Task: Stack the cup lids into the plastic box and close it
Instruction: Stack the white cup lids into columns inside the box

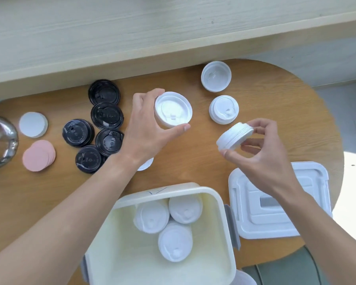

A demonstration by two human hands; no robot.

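left hand (146,128) grips a round ribbed white lid stack (173,110); right hand (253,149) pinches another stack (234,136).

White lid (145,164) under left forearm.

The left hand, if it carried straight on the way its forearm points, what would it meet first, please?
Probably the far white lid lying upturned near the wall, beyond the lid stack the left hand grips; depth is unclear.
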